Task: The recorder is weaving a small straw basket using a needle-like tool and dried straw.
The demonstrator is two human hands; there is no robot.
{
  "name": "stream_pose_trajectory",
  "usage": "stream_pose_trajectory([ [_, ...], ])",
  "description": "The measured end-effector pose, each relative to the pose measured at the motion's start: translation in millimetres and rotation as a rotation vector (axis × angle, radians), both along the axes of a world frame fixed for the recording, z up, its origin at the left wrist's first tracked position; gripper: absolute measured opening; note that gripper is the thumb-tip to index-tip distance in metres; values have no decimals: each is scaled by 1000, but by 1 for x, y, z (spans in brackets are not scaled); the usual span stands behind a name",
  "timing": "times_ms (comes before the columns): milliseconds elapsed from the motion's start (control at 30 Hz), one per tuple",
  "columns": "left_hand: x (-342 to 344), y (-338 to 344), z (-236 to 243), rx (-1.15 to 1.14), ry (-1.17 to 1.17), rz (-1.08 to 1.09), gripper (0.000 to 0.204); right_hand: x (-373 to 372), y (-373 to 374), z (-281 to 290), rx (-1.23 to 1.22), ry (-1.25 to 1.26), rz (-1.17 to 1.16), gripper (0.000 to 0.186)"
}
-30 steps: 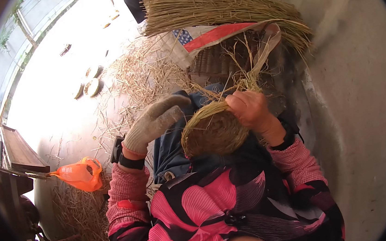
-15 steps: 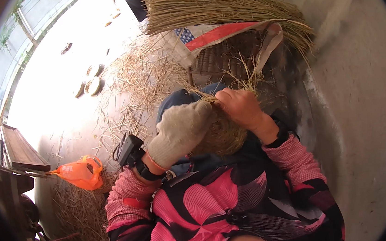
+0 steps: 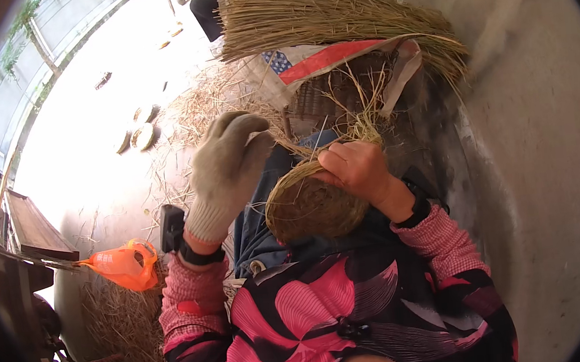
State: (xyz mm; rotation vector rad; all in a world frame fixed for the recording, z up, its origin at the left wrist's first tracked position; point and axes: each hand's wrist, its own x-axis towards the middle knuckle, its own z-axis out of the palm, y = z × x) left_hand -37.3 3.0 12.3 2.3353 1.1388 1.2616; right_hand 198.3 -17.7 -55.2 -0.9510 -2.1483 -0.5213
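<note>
A round coiled straw basket (image 3: 317,210) rests on my lap, tilted so that its hollow shows. My bare right hand (image 3: 355,168) is closed on its far right rim, thumb inside the edge. Loose straw ends (image 3: 365,128) stick out beyond that hand. A thin pale strand (image 3: 319,138) stands up at the rim beside my fingers; I cannot tell whether it is thread or a needle. My left hand (image 3: 229,166), in a pale knitted glove, is raised left of the basket and apart from it. Its fingers are bent together; whatever they may hold is hidden.
A large bundle of straw stalks (image 3: 330,13) lies at the far side above a striped woven sack (image 3: 334,54). Straw scraps (image 3: 185,107) cover the floor to the left. An orange plastic bag (image 3: 127,265) hangs at left. A person's dark-clothed leg (image 3: 205,14) shows far off.
My left hand has moved from the basket rim to the left and upward, uncovering the basket's hollow. The right hand stays on the rim.
</note>
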Motion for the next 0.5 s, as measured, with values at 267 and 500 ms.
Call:
stream_pose_trajectory([
  [267, 27, 78, -44, -475, -244, -173, 21, -20, 5, 11, 29, -102, 129, 27],
  [500, -6, 108, -30, -679, -1192, -723, 22, 38, 35, -21, -116, 170, -17, 30],
])
